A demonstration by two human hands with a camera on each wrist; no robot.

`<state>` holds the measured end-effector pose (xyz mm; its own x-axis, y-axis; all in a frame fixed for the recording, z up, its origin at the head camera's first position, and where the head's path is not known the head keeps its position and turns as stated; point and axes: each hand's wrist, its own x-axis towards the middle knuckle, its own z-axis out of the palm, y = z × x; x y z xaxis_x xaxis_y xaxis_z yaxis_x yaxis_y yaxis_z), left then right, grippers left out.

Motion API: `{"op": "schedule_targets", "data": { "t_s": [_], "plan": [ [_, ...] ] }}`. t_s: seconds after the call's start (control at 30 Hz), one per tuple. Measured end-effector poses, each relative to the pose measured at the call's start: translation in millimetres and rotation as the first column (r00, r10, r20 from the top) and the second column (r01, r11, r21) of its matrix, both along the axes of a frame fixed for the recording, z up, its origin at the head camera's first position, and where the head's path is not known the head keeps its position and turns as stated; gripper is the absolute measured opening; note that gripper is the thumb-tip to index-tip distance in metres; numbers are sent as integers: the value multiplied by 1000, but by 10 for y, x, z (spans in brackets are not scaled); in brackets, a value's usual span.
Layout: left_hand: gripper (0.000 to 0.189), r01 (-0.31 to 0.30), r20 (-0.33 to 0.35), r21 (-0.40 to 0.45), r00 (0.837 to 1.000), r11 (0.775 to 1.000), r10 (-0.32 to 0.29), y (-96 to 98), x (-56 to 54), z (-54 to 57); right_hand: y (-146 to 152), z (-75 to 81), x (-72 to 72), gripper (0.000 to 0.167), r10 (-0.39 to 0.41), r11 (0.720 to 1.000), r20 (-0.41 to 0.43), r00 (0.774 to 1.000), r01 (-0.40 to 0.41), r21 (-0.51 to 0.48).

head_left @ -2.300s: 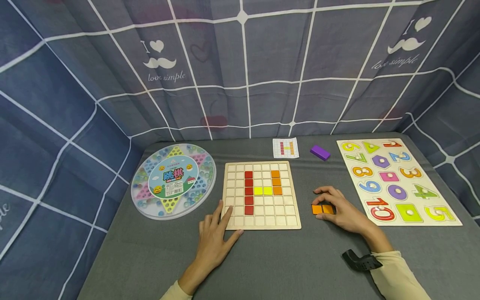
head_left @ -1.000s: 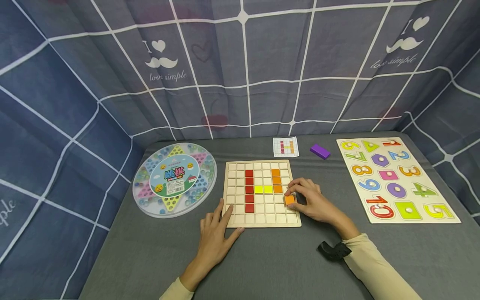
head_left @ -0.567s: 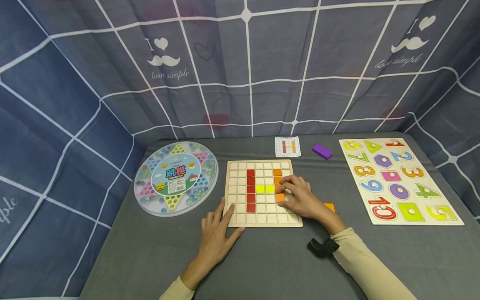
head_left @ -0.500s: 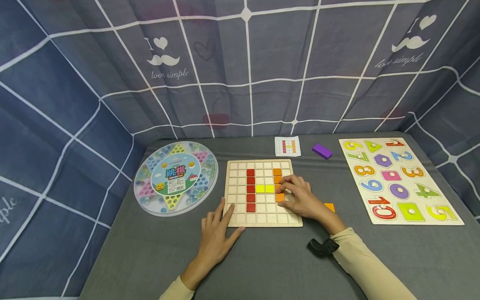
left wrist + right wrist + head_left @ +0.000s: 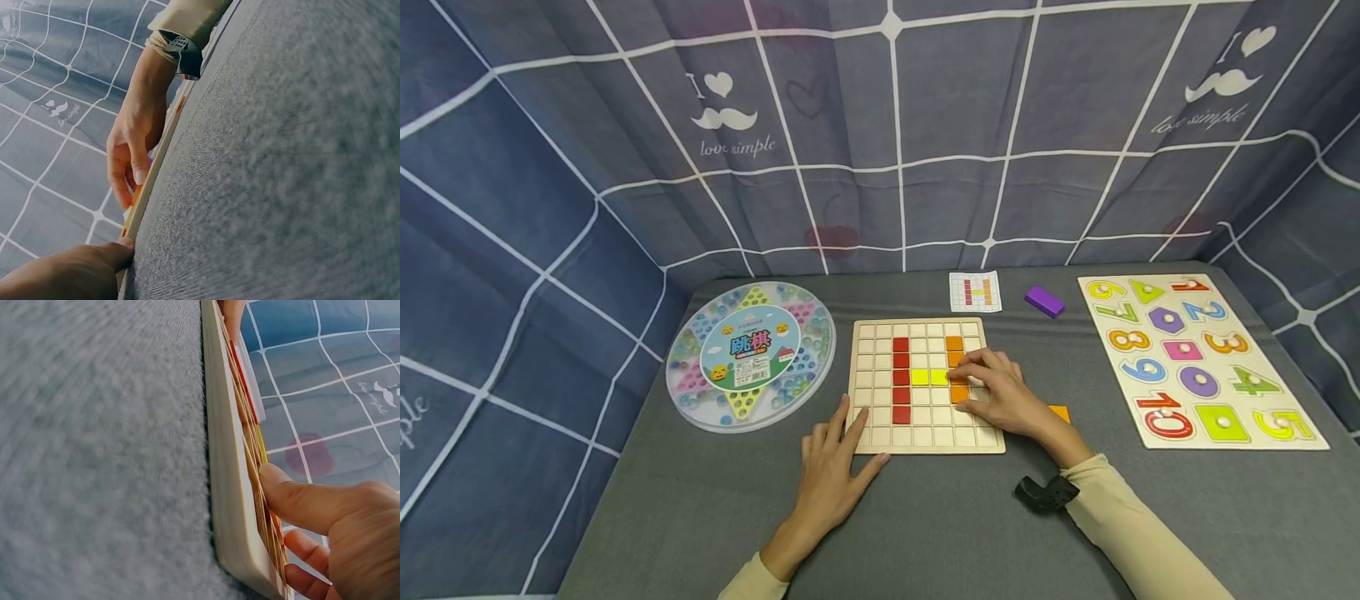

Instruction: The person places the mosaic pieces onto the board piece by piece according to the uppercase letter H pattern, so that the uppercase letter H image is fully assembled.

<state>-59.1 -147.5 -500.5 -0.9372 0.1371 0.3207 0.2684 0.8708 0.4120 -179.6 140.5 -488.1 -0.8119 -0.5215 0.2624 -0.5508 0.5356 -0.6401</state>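
Note:
A wooden grid board (image 5: pixel 865 429) lies in front of the person. Set in it are a column of red tiles (image 5: pixel 901 377), two yellow tiles (image 5: pixel 919 377) and orange tiles (image 5: pixel 954 343) at the right. The right hand (image 5: pixel 1000 396) reaches over the board's right side, thumb and index finger pinching an orange tile (image 5: pixel 959 393) low in the orange column. In the right wrist view the thumb (image 5: pixel 287 487) presses at the board's top face. The left hand (image 5: pixel 827 475) rests with spread fingers on the board's lower left edge.
Another orange tile (image 5: pixel 1060 413) lies partly hidden behind the right wrist. Behind the board are a pattern card (image 5: pixel 975 292) and a purple block (image 5: pixel 1044 302). A round marble game (image 5: pixel 700 400) lies left, a number puzzle board (image 5: pixel 1157 367) right.
From the table at the right, the right hand has brought one orange tile onto the board, into the row below the other orange ones. Its index finger has lately shifted slightly left. The left hand stays put.

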Motion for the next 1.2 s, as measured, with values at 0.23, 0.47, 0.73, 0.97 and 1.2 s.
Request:
{"op": "schedule_targets", "data": {
  "t_s": [0.23,0.47,0.73,0.97,1.2],
  "plan": [
    [73,1,0,-2,1000,1000,-1,0,0,-4,25,-18,-2,34,7,1000,-18,1000,-7,11],
    [73,4,-4,-3,1000,1000,-4,-3,-3,0,43,-2,20,29,40,999,-47,998,-40,5],
    [72,2,-3,-6,1000,1000,-2,4,-2,-3,70,-13,25,26,51,999,-48,997,-51,2],
    [72,4,-4,-6,1000,1000,-4,7,-4,-1,87,-11,33,31,54,999,-47,997,-54,9],
    [72,6,-4,-2,1000,1000,-6,3,-2,-3,140,-11,81,35,41,999,-70,997,-39,23]
  ]
}}
